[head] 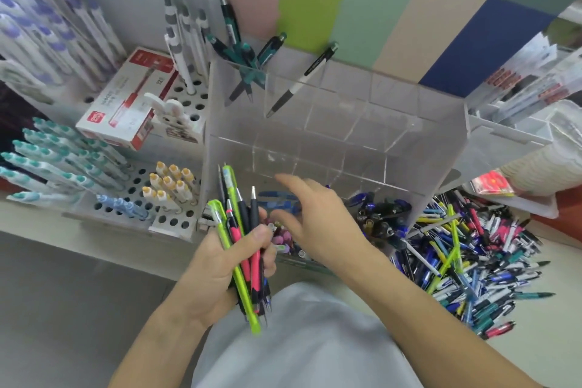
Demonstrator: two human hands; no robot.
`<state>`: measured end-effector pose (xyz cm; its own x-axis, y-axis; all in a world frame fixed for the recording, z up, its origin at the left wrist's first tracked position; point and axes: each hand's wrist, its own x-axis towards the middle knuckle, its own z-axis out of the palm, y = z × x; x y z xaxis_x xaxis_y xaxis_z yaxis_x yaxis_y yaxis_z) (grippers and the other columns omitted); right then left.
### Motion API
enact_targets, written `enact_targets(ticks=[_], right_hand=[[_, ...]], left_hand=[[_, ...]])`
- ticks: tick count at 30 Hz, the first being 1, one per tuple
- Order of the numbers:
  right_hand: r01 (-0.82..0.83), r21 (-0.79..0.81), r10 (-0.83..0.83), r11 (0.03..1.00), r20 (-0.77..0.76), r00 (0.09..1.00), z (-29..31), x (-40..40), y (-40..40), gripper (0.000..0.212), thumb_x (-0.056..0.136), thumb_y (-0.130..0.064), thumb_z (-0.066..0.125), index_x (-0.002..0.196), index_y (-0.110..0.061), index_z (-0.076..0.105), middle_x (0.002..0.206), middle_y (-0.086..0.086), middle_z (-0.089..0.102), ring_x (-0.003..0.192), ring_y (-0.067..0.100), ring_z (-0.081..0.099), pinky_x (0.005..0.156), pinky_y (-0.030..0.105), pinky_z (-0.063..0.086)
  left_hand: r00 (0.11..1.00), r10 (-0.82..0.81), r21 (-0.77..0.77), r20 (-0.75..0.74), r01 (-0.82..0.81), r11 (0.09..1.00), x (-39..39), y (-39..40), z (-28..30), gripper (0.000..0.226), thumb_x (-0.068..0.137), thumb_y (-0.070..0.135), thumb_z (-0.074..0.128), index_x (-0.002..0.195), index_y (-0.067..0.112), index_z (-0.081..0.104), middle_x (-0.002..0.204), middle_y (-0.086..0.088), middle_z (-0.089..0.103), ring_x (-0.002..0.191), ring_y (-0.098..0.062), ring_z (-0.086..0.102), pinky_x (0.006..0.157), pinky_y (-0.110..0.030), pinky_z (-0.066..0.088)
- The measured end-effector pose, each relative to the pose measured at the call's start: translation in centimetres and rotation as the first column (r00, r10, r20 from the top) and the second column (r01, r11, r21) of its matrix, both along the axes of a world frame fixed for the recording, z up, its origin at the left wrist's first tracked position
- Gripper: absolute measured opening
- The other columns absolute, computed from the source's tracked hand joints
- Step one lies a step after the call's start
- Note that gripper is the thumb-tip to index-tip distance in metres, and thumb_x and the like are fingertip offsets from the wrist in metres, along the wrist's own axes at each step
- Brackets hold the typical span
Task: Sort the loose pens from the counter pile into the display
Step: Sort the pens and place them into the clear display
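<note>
Left hand [220, 261]: we grip a bundle of pens [242, 249], fingers curled round it, tips pointing up.
Right hand [315, 217]: fingers relaxed and apart, empty, hovering over the display's [441, 142] front compartments.
Pile [472, 261]: we see it loose on the worktop [535, 350], right of the display.

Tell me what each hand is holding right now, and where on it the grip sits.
The left hand grips a bundle of pens around the middle of their barrels. The right hand holds nothing, its fingers open above the clear display.
</note>
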<state>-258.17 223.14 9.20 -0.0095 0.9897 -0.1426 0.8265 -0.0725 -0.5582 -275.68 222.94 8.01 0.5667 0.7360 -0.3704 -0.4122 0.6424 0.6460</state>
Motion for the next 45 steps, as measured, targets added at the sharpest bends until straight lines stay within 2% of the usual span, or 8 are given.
enact_targets(ticks=[5, 10, 18, 22, 29, 34, 41, 45], right_hand=[[0.172, 0.300, -0.117, 0.938, -0.192, 0.974, 3.1, 0.5, -3.0, 0.028, 0.097, -0.021, 0.065, 0.125, -0.022, 0.064, 0.111, -0.008, 0.064, 0.088, 0.007, 0.065, 0.077, 0.027, 0.054], [0.089, -0.017, -0.090, 0.996, -0.318, 0.944, 4.9, 1.5, -1.3, 0.036, 0.097, -0.037, 0.063, 0.132, -0.032, 0.060, 0.099, -0.015, 0.066, 0.086, 0.004, 0.064, 0.075, 0.017, 0.052], [0.430, 0.221, -0.198, 0.875, -0.648, 0.736, 7.2, 4.1, -1.1, 0.007, 0.095, -0.015, 0.069, 0.097, -0.022, 0.067, 0.082, 0.001, 0.069, 0.071, 0.020, 0.067, 0.066, 0.032, 0.058], [0.379, 0.271, -0.139, 0.885, -0.623, 0.770, 9.2, 5.3, -1.8, 0.010, 0.096, -0.024, 0.063, 0.096, -0.016, 0.068, 0.063, -0.006, 0.062, 0.050, 0.007, 0.057, 0.049, 0.021, 0.049], [0.008, -0.183, -0.095, 0.983, -0.473, 0.876, 7.1, 4.2, -2.3, 0.013, 0.097, -0.023, 0.067, 0.110, -0.023, 0.068, 0.070, 0.006, 0.071, 0.056, 0.022, 0.070, 0.057, 0.037, 0.058], [-0.047, -0.209, -0.034, 0.977, -0.367, 0.929, 6.0, 1.9, -3.0, 0.012, 0.099, -0.028, 0.062, 0.109, -0.025, 0.069, 0.059, -0.006, 0.068, 0.049, 0.005, 0.064, 0.054, 0.019, 0.050], [-0.025, -0.244, -0.065, 0.969, -0.355, 0.933, 5.8, 2.3, -3.3, 0.014, 0.092, -0.034, 0.072, 0.096, -0.027, 0.061, 0.066, -0.011, 0.065, 0.059, 0.005, 0.065, 0.063, 0.032, 0.056], [-0.038, -0.218, -0.029, 0.975, -0.300, 0.954, 5.3, 2.4, -3.6, 0.041, 0.090, -0.031, 0.075, 0.127, -0.029, 0.059, 0.071, -0.002, 0.069, 0.057, 0.001, 0.061, 0.061, 0.015, 0.043]], left_hand=[[0.989, -0.145, 0.095, -0.025, 0.146, 0.985, 0.5, -0.6, 0.2, 0.039, 0.071, 0.022, 0.089, 0.102, 0.009, 0.070, 0.075, -0.017, 0.059, 0.062, -0.030, 0.061, 0.058, -0.037, 0.055], [0.919, -0.383, 0.152, -0.091, 0.393, 0.907, 1.5, -0.9, 0.3, 0.027, 0.078, 0.025, 0.084, 0.091, 0.008, 0.066, 0.070, -0.016, 0.060, 0.058, -0.025, 0.060, 0.057, -0.033, 0.054], [0.887, -0.395, 0.117, -0.238, 0.430, 0.895, 1.7, -1.7, 0.0, 0.031, 0.079, 0.037, 0.077, 0.088, 0.008, 0.069, 0.065, -0.020, 0.061, 0.056, -0.027, 0.057, 0.053, -0.029, 0.049], [0.882, -0.396, 0.113, -0.256, 0.434, 0.894, 1.9, -1.9, -0.2, 0.047, 0.076, 0.050, 0.081, 0.093, 0.009, 0.066, 0.077, -0.025, 0.059, 0.062, -0.029, 0.053, 0.058, -0.033, 0.047], [0.965, -0.258, -0.200, 0.047, 0.262, 0.944, 3.2, -2.1, 0.9, 0.062, 0.085, 0.059, 0.055, 0.109, 0.004, 0.069, 0.084, -0.019, 0.061, 0.066, -0.027, 0.058, 0.058, -0.033, 0.051], [0.987, -0.118, -0.142, -0.109, 0.102, 0.985, 3.5, -2.5, -0.1, 0.049, 0.091, 0.047, 0.050, 0.120, 0.014, 0.072, 0.114, -0.015, 0.072, 0.100, -0.024, 0.069, 0.088, -0.038, 0.050], [0.985, -0.060, -0.080, -0.162, 0.047, 0.996, 3.5, -3.0, -0.4, 0.037, 0.080, 0.041, 0.059, 0.108, 0.027, 0.077, 0.103, -0.012, 0.075, 0.088, -0.020, 0.070, 0.079, -0.041, 0.054], [0.975, -0.061, -0.097, -0.216, 0.041, 0.994, 3.5, -2.5, -0.8, 0.050, 0.090, 0.062, 0.058, 0.122, 0.025, 0.071, 0.128, -0.015, 0.067, 0.129, -0.021, 0.056, 0.115, -0.050, 0.037]])
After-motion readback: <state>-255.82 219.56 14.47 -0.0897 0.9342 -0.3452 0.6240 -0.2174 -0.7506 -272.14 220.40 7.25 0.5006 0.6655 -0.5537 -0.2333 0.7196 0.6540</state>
